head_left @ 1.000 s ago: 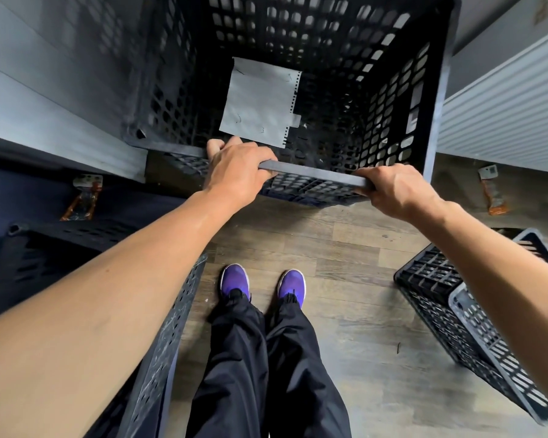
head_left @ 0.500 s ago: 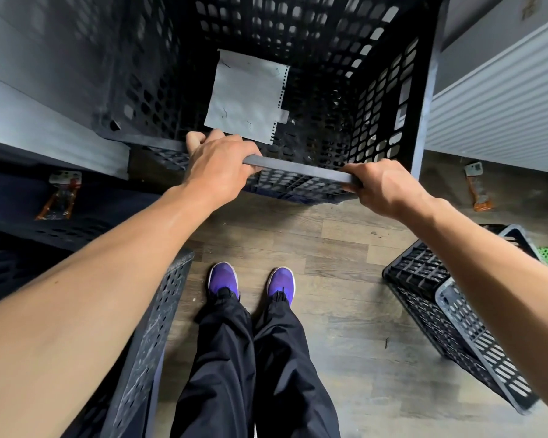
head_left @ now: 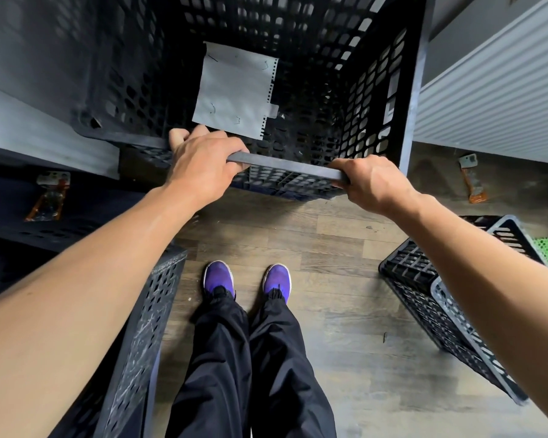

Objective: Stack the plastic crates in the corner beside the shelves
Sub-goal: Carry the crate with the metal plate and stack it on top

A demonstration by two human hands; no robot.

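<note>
Gripping the near rim (head_left: 285, 167) of the tall black perforated crate (head_left: 377, 99), you have both hands closed on it. Your left hand (head_left: 203, 165) lies over the rim towards its left end, with the fingers curled down inside the crate. Your right hand (head_left: 374, 184) is wrapped round the same rim close to the right near corner. The crate is straight in front of you, with its open mouth turned to your face. It stands between the grey shelf board (head_left: 29, 131) on the left and the white ribbed panel (head_left: 494, 90) on the right. I cannot tell what it rests on. A torn sheet of paper (head_left: 234, 90) lies flat against its inner bottom.

Under your arms is the wood-pattern floor (head_left: 345, 311), where your purple shoes (head_left: 219, 278) stand near the crate. A second black crate (head_left: 152, 311) is at the left edge of the floor, just beside your left leg. Two nested crates (head_left: 424, 298) are tilted at the right edge, partly hidden by your right arm. An orange packet (head_left: 473, 181) lies on the floor near the ribbed panel, and a similar one (head_left: 49, 197) lies under the shelf board.
</note>
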